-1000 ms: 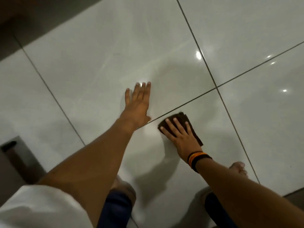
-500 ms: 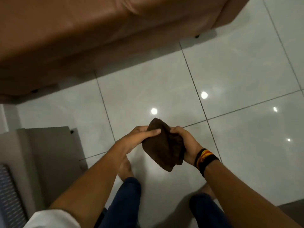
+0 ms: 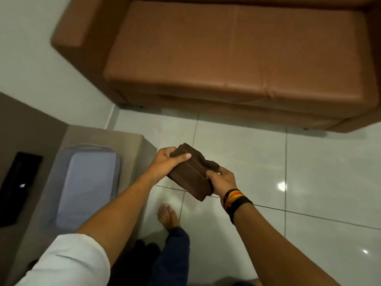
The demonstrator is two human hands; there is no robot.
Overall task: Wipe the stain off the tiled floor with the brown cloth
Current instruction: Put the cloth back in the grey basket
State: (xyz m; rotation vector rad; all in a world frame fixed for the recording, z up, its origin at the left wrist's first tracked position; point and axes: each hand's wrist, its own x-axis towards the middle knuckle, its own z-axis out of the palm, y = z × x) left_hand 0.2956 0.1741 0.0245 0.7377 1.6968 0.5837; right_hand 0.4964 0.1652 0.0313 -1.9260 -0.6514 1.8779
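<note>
The folded brown cloth (image 3: 190, 174) is held in the air above the glossy white tiled floor (image 3: 321, 178), between both hands. My left hand (image 3: 167, 163) grips its upper left edge, thumb across the top. My right hand (image 3: 222, 179), with striped bands on the wrist, grips its lower right edge. I see no stain on the visible tiles.
A brown leather sofa (image 3: 226, 58) fills the far side. A low grey cabinet (image 3: 132, 145) stands at the left with a pale blue tray (image 3: 86, 188) on top and a dark slot (image 3: 18, 186) beside it. My bare foot (image 3: 168, 216) stands on the floor below the cloth.
One second ago my right hand pressed the cloth flat on the floor with the left hand braced beside it. Both hands then lifted the cloth, and the view has risen to show the sofa.
</note>
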